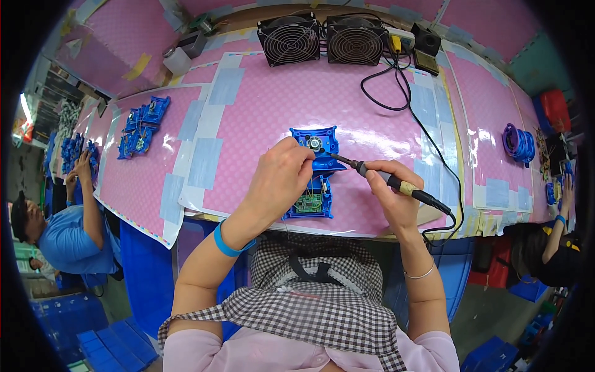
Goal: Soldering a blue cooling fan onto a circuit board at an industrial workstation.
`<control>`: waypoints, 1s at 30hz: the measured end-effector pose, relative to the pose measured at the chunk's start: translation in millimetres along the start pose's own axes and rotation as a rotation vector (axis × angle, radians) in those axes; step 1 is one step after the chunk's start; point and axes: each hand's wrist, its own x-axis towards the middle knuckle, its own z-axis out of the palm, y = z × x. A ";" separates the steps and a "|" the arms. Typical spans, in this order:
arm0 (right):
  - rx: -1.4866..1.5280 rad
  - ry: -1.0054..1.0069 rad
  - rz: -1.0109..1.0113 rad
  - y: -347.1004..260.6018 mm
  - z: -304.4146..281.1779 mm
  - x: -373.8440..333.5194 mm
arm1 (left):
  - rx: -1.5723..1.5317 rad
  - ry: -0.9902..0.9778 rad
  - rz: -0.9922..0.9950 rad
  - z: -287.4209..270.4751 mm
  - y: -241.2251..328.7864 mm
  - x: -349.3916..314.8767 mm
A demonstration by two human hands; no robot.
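Observation:
On the pink-covered table in front of me, an opened blue plastic housing lies in two halves. The far half carries a small round speaker; a green circuit board with thin wires sits in the near half. My right hand grips a soldering iron like a pen. Its tip points left, right beside the speaker, though contact is too small to tell. My left hand is closed in a pinch at the speaker's near left side, and whatever its fingertips hold is hidden.
Two black fans stand at the back. A black cord runs from the iron's side toward a power strip. More blue housings lie at left, and blue parts at right. Co-workers sit on both sides.

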 end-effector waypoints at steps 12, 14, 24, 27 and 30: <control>-0.019 0.006 -0.009 -1.4 -1.4 0.4 | 0.003 -0.057 -0.014 4.6 1.5 3.8; -0.006 0.003 -0.030 -1.8 -1.0 0.3 | 0.008 -0.052 -0.010 4.6 1.3 3.4; 0.065 0.064 -0.004 -2.7 -5.8 -1.3 | -0.035 0.244 -0.402 -33.6 -26.3 -33.8; 0.071 0.059 0.010 0.9 -3.3 -0.6 | -0.143 0.190 -0.545 -15.9 -49.8 -41.2; 0.083 0.054 0.035 -3.2 0.8 -1.7 | -0.543 0.149 -0.629 -4.4 -42.3 -33.4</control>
